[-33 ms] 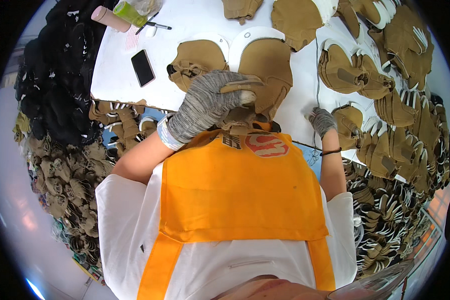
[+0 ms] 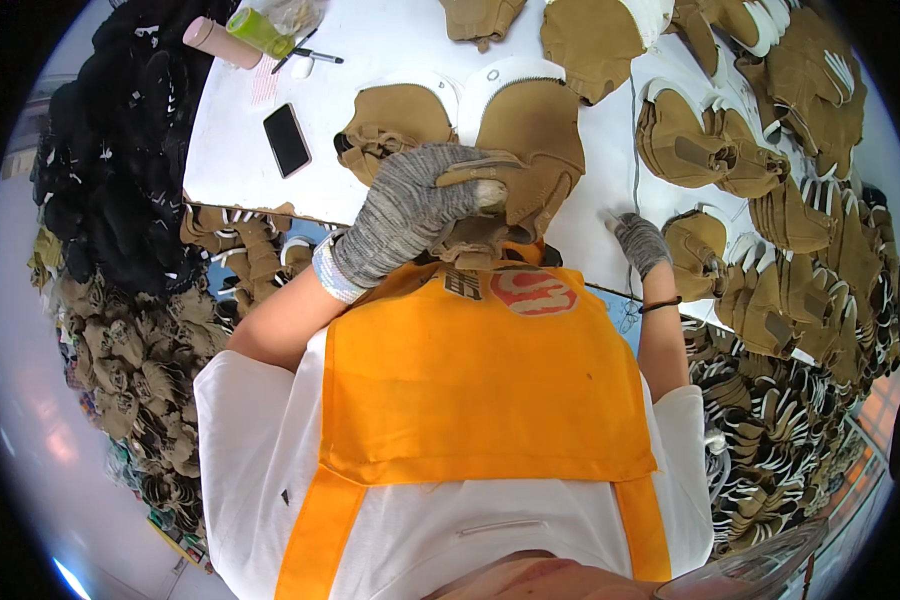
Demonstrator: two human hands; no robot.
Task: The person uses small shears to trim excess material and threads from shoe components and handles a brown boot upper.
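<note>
Grip of the gloved left hand (image 2: 402, 210) is clamped on a brown shoe upper (image 2: 535, 125) at the worktop's (image 2: 605, 150) near edge, its white band (image 2: 510, 76) facing the far edge. Another upper (image 2: 402, 112) lies just left. The gloved right hand (image 2: 641, 244) rests beside brown uppers (image 2: 696, 243); whether it grasps anything, I cannot tell.
</note>
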